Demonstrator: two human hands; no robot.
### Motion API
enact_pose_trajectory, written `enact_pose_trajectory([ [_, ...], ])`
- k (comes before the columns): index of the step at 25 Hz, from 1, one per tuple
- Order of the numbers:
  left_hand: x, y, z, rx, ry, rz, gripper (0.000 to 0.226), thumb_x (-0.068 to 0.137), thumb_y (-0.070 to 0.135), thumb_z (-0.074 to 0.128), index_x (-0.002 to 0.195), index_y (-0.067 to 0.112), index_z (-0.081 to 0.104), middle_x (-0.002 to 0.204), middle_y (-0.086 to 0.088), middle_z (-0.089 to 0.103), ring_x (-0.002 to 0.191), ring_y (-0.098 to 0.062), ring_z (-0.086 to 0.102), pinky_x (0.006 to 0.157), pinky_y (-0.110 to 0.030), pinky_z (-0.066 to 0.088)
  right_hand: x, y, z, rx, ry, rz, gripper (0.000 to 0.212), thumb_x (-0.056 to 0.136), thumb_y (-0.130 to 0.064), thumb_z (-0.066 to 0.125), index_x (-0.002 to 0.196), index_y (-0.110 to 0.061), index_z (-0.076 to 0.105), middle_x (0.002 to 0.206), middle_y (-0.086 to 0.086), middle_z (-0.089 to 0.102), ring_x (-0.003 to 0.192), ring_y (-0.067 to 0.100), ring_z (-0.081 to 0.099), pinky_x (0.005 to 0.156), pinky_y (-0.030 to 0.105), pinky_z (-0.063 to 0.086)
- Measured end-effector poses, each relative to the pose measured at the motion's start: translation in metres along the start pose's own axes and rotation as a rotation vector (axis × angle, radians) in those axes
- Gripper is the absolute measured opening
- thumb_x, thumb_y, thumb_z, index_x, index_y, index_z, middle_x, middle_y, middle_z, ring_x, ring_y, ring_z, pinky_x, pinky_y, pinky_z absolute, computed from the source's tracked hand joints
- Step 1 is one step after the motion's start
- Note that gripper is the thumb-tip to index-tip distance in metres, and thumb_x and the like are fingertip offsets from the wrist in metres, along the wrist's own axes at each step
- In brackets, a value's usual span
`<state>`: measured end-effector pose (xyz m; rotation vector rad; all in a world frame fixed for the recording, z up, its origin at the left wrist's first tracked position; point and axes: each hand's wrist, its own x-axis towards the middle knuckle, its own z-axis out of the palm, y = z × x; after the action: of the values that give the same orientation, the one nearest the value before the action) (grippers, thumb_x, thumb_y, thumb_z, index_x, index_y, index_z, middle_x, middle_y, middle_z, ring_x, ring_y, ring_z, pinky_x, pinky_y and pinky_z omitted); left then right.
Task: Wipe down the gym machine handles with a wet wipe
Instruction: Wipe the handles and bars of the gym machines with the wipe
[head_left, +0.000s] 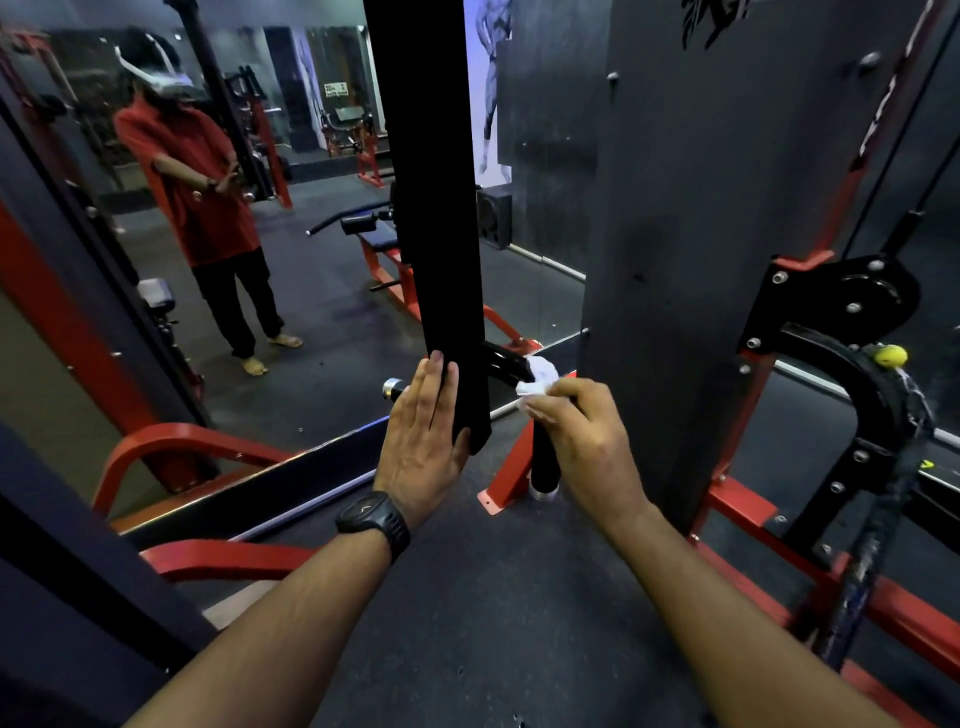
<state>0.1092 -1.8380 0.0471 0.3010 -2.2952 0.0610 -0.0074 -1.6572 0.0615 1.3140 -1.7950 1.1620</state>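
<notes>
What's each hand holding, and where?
Right hand grips the wet wipe, bunched round the black handle near its upper bend. Left hand holds nothing: straight fingers rest flat against the black pad.

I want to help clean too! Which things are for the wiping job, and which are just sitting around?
For the job: wet wipe, black handle under it, right hand gripping both, left hand flat on the black pad.
Just around: yellow ball, bench, speaker, wristwatch.
</notes>
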Motion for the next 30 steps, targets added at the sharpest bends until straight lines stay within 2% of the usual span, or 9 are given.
enact_pose_trajectory([
  [5,0.007,0.002,0.007,0.017,-0.019,-0.011,0.075,0.094,0.026,0.049,0.155,0.003,0.011,0.163,-0.016,0.007,0.15,-0.032,0.018,0.124,-0.032,0.006,-0.023,0.001,0.001,0.216,0.099,0.326,0.017,0.082,0.009,0.07,0.093,-0.003,0.071,0.105,-0.001,0.061,0.098,0.013,0.063,0.087,0.021,0.051],
  [9,0.002,0.0,0.012,0.01,-0.015,0.002,0.073,0.096,0.024,0.049,0.155,0.003,0.012,0.163,-0.016,0.008,0.15,-0.032,0.019,0.124,-0.031,0.007,-0.029,-0.007,0.003,0.416,0.133,0.58,0.02,0.087,-0.001,0.07,0.099,-0.017,0.069,0.104,-0.005,0.065,0.1,0.013,0.065,0.086,0.028,0.053],
  [14,0.007,-0.001,0.008,-0.021,0.121,-0.044,0.069,0.096,0.024,0.051,0.154,0.006,0.018,0.159,-0.013,0.018,0.147,-0.03,0.024,0.122,-0.037,0.02,0.004,-0.014,0.003,0.484,0.131,0.543,0.014,0.092,-0.005,0.066,0.103,-0.012,0.07,0.1,-0.005,0.067,0.094,0.009,0.065,0.082,0.02,0.05],
  [16,0.008,-0.003,0.004,-0.028,0.143,-0.042,0.07,0.096,0.024,0.051,0.155,0.008,0.017,0.16,-0.013,0.018,0.147,-0.029,0.023,0.119,-0.04,0.026,-0.002,-0.014,0.006,0.484,0.131,0.589,0.016,0.094,-0.01,0.064,0.105,-0.019,0.07,0.092,-0.011,0.065,0.083,0.008,0.063,0.076,0.024,0.049],
  [19,0.004,-0.003,0.003,-0.033,0.15,-0.051,0.068,0.098,0.024,0.051,0.155,0.007,0.018,0.16,-0.013,0.018,0.149,-0.026,0.021,0.123,-0.032,0.017,-0.021,-0.01,0.012,0.498,0.134,0.641,0.018,0.094,-0.008,0.062,0.102,-0.022,0.07,0.094,-0.008,0.068,0.084,0.009,0.065,0.076,0.026,0.052],
  [22,-0.003,-0.005,0.002,-0.025,0.139,-0.06,0.068,0.098,0.025,0.051,0.155,0.007,0.018,0.161,-0.013,0.017,0.151,-0.022,0.015,0.124,-0.026,0.006,-0.044,-0.021,0.021,0.52,0.169,0.834,0.024,0.094,-0.01,0.062,0.095,-0.034,0.067,0.094,-0.004,0.069,0.086,0.012,0.065,0.077,0.036,0.052],
  [24,-0.007,-0.008,0.003,-0.011,0.114,-0.022,0.069,0.099,0.026,0.051,0.155,0.007,0.016,0.161,-0.013,0.015,0.151,-0.023,0.014,0.124,-0.029,0.007,-0.05,-0.027,0.026,0.522,0.229,0.875,0.022,0.094,-0.012,0.063,0.093,-0.034,0.066,0.098,-0.004,0.068,0.088,0.019,0.066,0.078,0.042,0.055],
  [27,-0.015,-0.01,0.005,-0.022,0.1,-0.007,0.072,0.1,0.025,0.053,0.157,0.008,0.012,0.162,-0.015,0.014,0.152,-0.026,0.016,0.124,-0.034,0.014,-0.051,-0.03,0.027,0.518,0.223,0.854,0.023,0.095,-0.009,0.061,0.096,-0.032,0.065,0.099,-0.005,0.068,0.092,0.018,0.066,0.08,0.036,0.055],
  [30,-0.016,-0.007,0.004,-0.05,0.09,-0.012,0.074,0.099,0.023,0.055,0.157,0.008,0.011,0.162,-0.016,0.013,0.152,-0.027,0.015,0.124,-0.035,0.015,-0.056,-0.033,0.027,0.582,0.232,0.984,0.021,0.096,-0.011,0.06,0.095,-0.032,0.067,0.095,-0.008,0.071,0.093,0.015,0.068,0.081,0.035,0.056],
])
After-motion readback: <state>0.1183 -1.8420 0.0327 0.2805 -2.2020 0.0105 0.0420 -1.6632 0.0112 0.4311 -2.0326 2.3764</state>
